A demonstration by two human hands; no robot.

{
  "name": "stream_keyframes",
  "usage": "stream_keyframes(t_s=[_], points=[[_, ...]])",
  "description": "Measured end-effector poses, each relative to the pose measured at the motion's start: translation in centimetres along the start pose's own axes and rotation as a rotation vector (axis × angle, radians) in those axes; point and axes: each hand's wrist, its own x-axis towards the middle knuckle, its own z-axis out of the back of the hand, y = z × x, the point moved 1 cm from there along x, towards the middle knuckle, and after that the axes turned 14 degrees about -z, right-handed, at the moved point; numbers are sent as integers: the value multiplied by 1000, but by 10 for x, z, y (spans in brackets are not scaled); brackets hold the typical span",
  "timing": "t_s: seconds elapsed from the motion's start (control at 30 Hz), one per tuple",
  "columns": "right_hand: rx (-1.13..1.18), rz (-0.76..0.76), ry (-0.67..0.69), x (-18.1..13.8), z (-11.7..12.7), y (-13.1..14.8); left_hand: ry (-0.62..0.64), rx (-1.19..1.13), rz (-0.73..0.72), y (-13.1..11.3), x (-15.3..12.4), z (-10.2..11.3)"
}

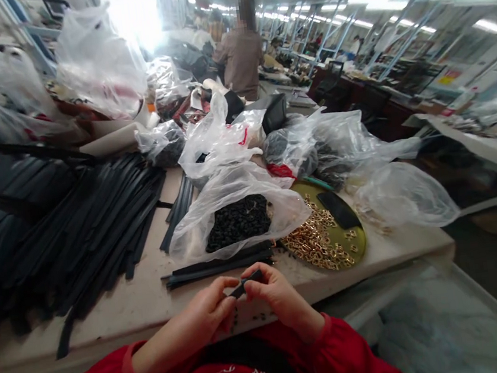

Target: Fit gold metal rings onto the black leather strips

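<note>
My left hand [215, 306] and my right hand [270, 290] meet at the table's front edge, both pinching one short black strap piece [245, 284] between thumbs and fingers. Whether a small part sits on it, I cannot make out. Just beyond my hands lie several black strips [217, 266] side by side. Behind these, an opened clear plastic bag [191, 236] holds many small black pieces [238, 220]. To the right, a round gold tray [357, 246] carries a heap of small gold buckles [311, 240] and a flat black piece [337, 210].
A large pile of long black strips [87, 229] covers the table's left side. Filled plastic bags [220, 142] crowd the back, and another clear bag [411, 192] lies at the right. Farther off, a person in brown [243, 58] stands with their back turned.
</note>
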Motion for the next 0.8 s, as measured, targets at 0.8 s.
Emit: stream_keyframes(t_s=[0.8], points=[[-1321, 107, -946, 55, 161, 58, -85, -86, 31, -8, 29, -20]])
